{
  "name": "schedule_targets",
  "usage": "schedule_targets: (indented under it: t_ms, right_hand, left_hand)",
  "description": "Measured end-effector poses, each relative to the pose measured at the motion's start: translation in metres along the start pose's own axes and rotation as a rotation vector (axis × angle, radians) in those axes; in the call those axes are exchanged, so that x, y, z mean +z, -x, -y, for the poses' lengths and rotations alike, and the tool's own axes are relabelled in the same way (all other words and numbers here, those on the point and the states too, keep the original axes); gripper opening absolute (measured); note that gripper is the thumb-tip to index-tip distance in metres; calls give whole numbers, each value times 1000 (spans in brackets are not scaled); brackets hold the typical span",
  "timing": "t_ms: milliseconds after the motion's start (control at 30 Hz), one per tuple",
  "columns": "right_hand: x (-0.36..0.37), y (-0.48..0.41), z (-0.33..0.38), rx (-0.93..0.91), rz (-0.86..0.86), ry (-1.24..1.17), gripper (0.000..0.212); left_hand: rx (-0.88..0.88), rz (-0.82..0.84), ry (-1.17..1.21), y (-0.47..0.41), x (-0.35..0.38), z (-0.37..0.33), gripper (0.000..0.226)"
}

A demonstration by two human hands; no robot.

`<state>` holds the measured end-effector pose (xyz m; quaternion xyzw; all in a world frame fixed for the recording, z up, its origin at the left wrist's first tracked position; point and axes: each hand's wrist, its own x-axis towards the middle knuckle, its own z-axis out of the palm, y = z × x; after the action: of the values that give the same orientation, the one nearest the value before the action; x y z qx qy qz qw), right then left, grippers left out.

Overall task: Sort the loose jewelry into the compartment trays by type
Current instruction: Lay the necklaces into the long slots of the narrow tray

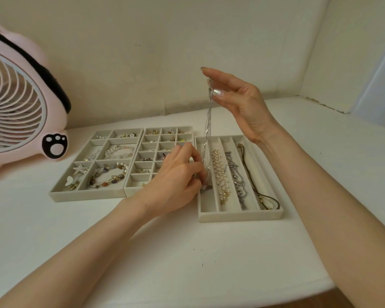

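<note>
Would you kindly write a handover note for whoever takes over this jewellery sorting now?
Right hand: raised, grip pinching the top of a thin silver chain necklace that hangs down.
Left hand: low, pinching its lower end at the leftmost slot of the beige long-slot tray.
Done: pearl necklace, chunky silver chain and dark cord necklace lie in the other three slots; beaded bracelets sit in the left tray, small pieces in the middle grid tray.
Left: lower the chain into its slot, release.

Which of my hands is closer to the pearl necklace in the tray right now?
Left. The left hand sits low beside the pearl necklace, one slot to its left. The right hand is raised well above it, pinching the top of the silver chain.
</note>
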<state>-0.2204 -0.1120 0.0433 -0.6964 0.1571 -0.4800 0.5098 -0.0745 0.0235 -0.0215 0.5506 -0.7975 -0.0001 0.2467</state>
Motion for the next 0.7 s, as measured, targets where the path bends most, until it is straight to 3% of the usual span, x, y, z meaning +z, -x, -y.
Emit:
schedule_targets:
  t_ms: [433,700]
  right_hand:
    - [-2,0,-3,10,71,1,35]
    - [-5,-2,-2,-29,24,-54,34]
  left_hand:
    - [-1,-26,-65,0,3,7,38]
    - [-17,41,16,0,1,3,29]
